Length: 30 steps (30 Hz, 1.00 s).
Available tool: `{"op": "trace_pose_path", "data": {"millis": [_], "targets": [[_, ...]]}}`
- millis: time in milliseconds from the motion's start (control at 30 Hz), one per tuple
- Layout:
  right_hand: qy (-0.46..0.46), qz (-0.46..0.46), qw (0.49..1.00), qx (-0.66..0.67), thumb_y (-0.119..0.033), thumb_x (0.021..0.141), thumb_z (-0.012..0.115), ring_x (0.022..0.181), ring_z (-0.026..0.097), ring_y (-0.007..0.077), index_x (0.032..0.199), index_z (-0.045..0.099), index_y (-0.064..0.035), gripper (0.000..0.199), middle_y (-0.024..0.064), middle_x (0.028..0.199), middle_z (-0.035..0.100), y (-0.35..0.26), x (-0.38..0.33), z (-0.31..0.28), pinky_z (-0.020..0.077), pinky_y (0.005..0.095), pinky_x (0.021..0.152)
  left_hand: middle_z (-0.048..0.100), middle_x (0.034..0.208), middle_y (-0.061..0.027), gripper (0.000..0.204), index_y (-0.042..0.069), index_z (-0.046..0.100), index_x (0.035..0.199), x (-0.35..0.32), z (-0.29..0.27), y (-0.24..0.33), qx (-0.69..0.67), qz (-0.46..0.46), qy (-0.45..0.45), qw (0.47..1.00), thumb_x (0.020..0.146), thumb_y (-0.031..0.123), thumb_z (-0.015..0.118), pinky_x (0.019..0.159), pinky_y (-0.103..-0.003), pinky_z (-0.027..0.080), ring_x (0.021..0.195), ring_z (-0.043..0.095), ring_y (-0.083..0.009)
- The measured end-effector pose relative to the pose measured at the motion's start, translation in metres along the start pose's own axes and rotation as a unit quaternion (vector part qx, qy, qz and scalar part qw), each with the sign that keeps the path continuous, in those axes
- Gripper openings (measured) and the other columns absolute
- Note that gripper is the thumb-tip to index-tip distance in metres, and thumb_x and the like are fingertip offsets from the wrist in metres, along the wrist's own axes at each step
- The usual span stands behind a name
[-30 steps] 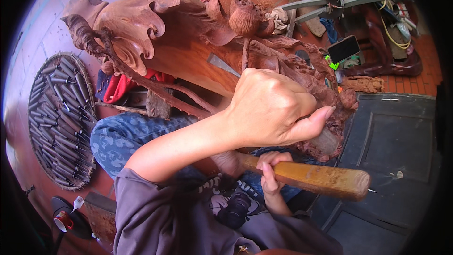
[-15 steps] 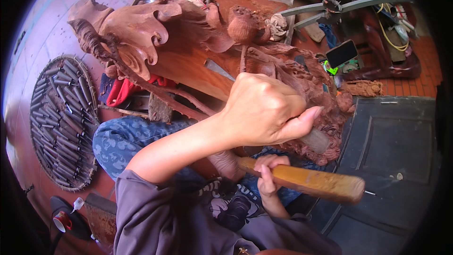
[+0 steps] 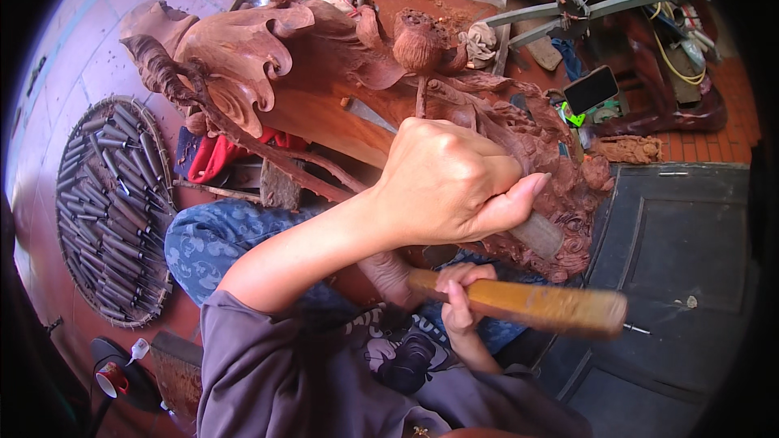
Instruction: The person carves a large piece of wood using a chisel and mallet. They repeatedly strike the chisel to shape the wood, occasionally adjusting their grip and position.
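Observation:
My left hand [image 3: 454, 182] is closed in a fist around a chisel. The round butt of its handle [image 3: 539, 235] sticks out below my thumb, and the flat flared blade [image 3: 372, 113] points up-left against smooth orange-brown wood. That wood belongs to a large reddish carving [image 3: 324, 118] with curling leaves, a ribbed pod on a stem and dense relief on the right. Below the fist, my right hand [image 3: 461, 296] grips a yellow-brown wooden mallet [image 3: 560, 308]. The mallet's thick end is slightly blurred and stands apart from the chisel butt. My fist hides the middle of the chisel.
At left lies a round woven tray [image 3: 162, 276] full of dark-handled carving tools. A red cloth [image 3: 213, 158] and a wooden block [image 3: 278, 186] sit beside my knee. To the right are a dark panelled board [image 3: 690, 251], a phone [image 3: 591, 91] and a grey metal frame [image 3: 641, 2].
The thick end of the mallet is slightly higher, nearer the chisel butt's level. More of the chisel handle shows under my left fist. Both hands keep their grip.

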State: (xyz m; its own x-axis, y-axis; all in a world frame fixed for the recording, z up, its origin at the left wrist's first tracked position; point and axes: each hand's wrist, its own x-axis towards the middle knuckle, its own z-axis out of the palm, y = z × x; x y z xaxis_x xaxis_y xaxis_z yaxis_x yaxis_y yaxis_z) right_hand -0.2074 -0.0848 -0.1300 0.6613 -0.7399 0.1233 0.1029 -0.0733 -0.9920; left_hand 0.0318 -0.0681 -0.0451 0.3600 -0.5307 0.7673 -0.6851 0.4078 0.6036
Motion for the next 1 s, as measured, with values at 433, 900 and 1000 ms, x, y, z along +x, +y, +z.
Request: {"op": "trace_pose_path", "data": {"millis": [433,900,1000], "targets": [[-0.019,0.035,0.985,-0.170,0.002,0.079,0.065,0.066,0.052,0.0162,0.093,0.041,-0.0040,0.028,0.0066,0.074,0.054,0.001,-0.008,-0.015,0.0440,0.0308,0.068,0.052,0.053,-0.0073,0.022,0.008,0.063,0.062,-0.002,-0.015,-0.007,-0.006,0.013,-0.019,1.000,0.082,0.017,0.065,0.043,-0.037,0.040,0.045,0.053,-0.0273],[-0.019,0.091,0.977,-0.190,-0.003,0.078,0.065,0.064,0.050,0.0153,0.093,0.043,-0.0043,0.027,0.0057,0.074,0.052,-0.004,-0.002,0.003,0.0436,0.0302,0.067,0.049,0.053,-0.0069,0.025,0.006,0.058,0.061,0.000,-0.024,-0.005,-0.018,0.028,-0.030,0.999,0.085,0.015,0.061,0.044,-0.038,0.038,0.044,0.050,-0.0275],[-0.022,0.004,0.995,-0.096,-0.001,0.079,0.064,0.066,0.051,0.0163,0.093,0.041,-0.0045,0.028,0.0065,0.075,0.052,0.011,-0.008,-0.006,0.0441,0.0309,0.067,0.048,0.052,-0.0070,0.027,0.006,0.057,0.060,0.001,-0.025,-0.001,-0.019,0.028,-0.032,0.999,0.085,0.016,0.060,0.044,-0.038,0.038,0.043,0.050,-0.0273]]}}
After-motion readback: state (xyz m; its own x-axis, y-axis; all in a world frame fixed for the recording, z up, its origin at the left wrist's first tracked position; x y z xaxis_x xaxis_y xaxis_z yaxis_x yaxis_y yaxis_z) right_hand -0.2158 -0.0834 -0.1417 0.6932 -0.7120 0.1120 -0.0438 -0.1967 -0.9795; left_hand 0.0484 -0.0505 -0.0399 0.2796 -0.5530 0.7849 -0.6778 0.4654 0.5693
